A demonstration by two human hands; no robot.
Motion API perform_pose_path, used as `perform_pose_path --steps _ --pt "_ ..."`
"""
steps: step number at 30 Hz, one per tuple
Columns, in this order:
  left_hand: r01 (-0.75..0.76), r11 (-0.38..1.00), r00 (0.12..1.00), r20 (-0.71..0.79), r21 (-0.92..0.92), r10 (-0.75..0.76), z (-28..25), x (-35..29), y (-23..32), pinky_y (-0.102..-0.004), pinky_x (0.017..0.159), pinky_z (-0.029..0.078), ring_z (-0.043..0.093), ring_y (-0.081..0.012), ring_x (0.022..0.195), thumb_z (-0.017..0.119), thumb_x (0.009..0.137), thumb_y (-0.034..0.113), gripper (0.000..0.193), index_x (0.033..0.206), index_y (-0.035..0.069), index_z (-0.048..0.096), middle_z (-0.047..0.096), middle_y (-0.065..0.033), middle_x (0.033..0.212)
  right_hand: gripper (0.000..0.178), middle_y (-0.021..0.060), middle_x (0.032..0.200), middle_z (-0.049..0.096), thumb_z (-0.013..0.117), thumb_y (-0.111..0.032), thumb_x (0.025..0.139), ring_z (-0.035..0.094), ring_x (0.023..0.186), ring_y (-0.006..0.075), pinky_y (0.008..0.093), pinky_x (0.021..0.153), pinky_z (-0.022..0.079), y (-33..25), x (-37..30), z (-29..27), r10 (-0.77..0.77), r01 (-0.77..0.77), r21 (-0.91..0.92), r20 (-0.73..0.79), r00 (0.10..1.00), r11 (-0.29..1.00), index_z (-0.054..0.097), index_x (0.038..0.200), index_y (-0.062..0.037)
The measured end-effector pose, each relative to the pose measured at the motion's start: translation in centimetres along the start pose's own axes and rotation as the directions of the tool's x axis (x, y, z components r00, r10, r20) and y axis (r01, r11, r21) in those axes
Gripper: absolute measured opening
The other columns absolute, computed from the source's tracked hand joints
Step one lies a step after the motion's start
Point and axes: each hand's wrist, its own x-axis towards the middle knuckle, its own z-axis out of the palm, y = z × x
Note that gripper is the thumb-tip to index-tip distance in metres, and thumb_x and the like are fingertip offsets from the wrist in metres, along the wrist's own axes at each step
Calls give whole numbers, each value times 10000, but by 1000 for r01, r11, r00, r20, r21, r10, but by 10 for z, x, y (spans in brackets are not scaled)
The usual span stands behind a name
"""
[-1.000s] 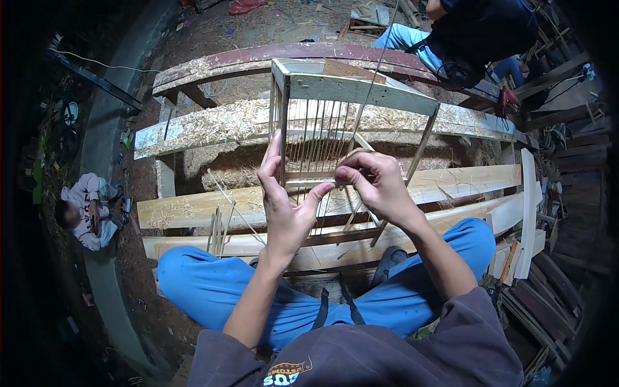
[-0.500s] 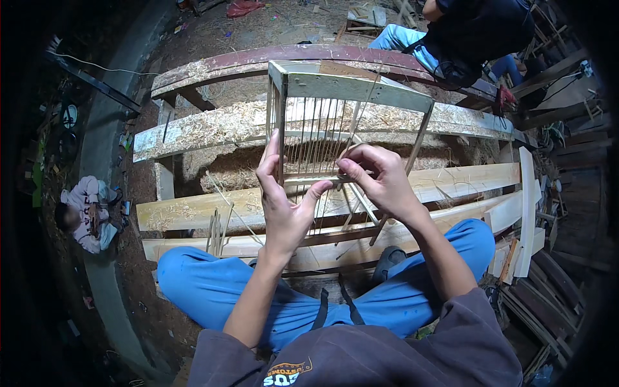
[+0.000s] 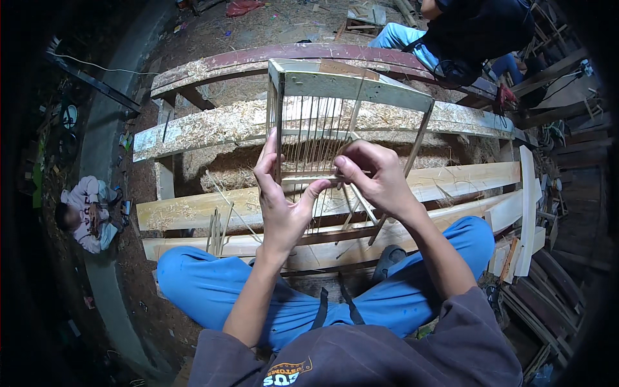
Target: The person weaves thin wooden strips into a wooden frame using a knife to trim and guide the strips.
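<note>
In front of me is a wooden cage frame (image 3: 356, 86) with pale boards at its far end and a row of thin upright bars (image 3: 316, 126). My left hand (image 3: 284, 200) grips the frame's near left corner, fingers behind the dark post and thumb along the slim crossbar (image 3: 308, 178). Beside that thumb, my right hand (image 3: 377, 174) is closed in a pinch at the crossbar, around a thin stick (image 3: 360, 90) that runs up toward the far board. The fingers hide where the stick meets the crossbar.
Long planks lie across under the cage, one pale near plank (image 3: 464, 182) and a far one strewn with wood shavings (image 3: 206, 137). Loose sticks (image 3: 219, 232) lean at the near left. One person (image 3: 477, 39) sits at the far right, another (image 3: 87, 213) at the left.
The thin stick at my right hand has swung from a slant to nearly upright, in line with the other bars. My right fingers have shifted slightly left; my left hand keeps its hold.
</note>
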Motion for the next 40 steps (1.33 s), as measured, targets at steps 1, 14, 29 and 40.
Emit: perform_pose_path --steps 1,14,29,40 --pt "14 1000 1000 -6 -10 -14 -1 0 0 -320 983 436 511 -217 1174 771 804 46 730 1328 23 263 435 -164 1312 167 98 733 646 679 -132 879 615 639 127 272 571 471 2 1 3 -54 53 -50 -25 998 997 642 877 30" --pt "44 999 999 2 -28 -44 -1 -1 3 -294 938 467 552 -186 1105 762 818 44 715 1325 29 258 500 -138 1219 187 148 765 637 602 -176 925 623 666 235 327 612 487 1 1 6 -10 10 -60 -1 1000 998 617 940 9" --pt "45 998 999 -10 -43 -46 -3 -2 1 -338 1030 385 476 -238 1215 761 808 36 729 1332 23 255 419 -178 1331 175 128 751 625 596 -178 927 608 642 233 329 576 468 -4 3 12 -29 25 -62 -66 997 998 614 917 -3" --pt "-5 1000 999 -33 -16 5 -1 -3 0 -329 1021 390 495 -216 1192 768 817 61 731 1345 24 263 458 -158 1301 182 119 733 642 624 -199 915 628 634 202 331 570 472 -3 4 10 -38 34 -124 -25 999 992 607 873 -23"
